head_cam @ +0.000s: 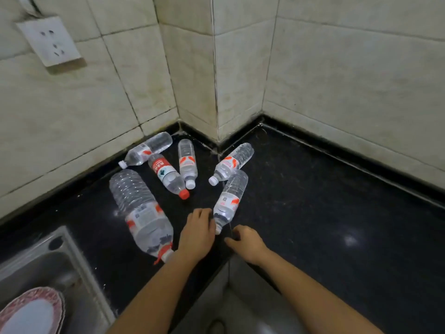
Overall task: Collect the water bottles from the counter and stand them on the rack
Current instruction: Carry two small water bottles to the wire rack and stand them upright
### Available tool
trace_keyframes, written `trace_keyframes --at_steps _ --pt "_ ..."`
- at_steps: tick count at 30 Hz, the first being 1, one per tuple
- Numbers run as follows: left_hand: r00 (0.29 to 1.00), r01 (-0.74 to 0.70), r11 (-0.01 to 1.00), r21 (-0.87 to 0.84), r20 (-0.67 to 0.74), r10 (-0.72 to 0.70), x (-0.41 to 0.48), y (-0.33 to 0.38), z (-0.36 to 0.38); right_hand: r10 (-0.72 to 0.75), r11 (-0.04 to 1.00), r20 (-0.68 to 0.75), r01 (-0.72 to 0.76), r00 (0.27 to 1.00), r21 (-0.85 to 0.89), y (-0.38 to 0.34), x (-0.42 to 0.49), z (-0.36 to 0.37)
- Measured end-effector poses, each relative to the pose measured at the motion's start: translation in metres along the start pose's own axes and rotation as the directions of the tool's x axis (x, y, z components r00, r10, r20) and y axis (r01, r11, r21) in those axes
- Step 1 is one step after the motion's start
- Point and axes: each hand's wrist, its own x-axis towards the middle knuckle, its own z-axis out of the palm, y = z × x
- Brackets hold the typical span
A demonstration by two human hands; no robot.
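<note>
Head view: large bottle (139, 213), red-capped bottle (167, 175) and three white-capped bottles (187, 162) lie on black counter (313, 213) in tiled corner; fill unclear. Plate (33, 309) in sink (36, 261). Left hand (198, 233), fingers curled, touches nearest bottle (230, 201) at neck; cannot tell if gripping. Right hand (245, 241) just beside, loosely curled, holding nothing.

So down at my lower left there's a steel sink (36, 266) with a plate (31, 312) sitting in it, white middle and a reddish patterned rim. Walls are cream tiles (337, 80) with pretty grimy grout, and a white wall socket (49, 42) is up on the left one
</note>
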Motion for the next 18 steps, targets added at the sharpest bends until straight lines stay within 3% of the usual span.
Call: trace_keyframes --at_steps 5,8,12,15,18 --pt "0.992 -0.074 0.995 -0.068 0.097 0.081 0.076 -0.026 0.001 0.152 0.952 -0.019 -0.141 0.988 0.272 -0.015 0.036 0.021" --pt "0.989 -0.074 0.989 -0.132 0.119 0.090 0.116 -0.025 0.006 0.288 0.909 -0.099 -0.239 0.953 0.341 -0.007 0.055 0.038" --pt "0.989 0.053 0.977 -0.206 0.145 -0.023 0.162 -0.018 0.019 0.394 0.863 -0.212 -0.280 0.894 0.421 -0.008 0.067 0.048" --pt "0.987 0.104 0.953 -0.286 0.149 -0.063 0.179 -0.014 0.029 0.453 0.819 -0.199 -0.318 0.869 0.477 -0.014 0.069 0.045" --pt "0.954 0.290 0.816 -0.501 0.224 -0.201 0.181 -0.016 0.035 0.478 0.787 -0.136 -0.354 0.868 0.506 -0.017 0.069 0.044"
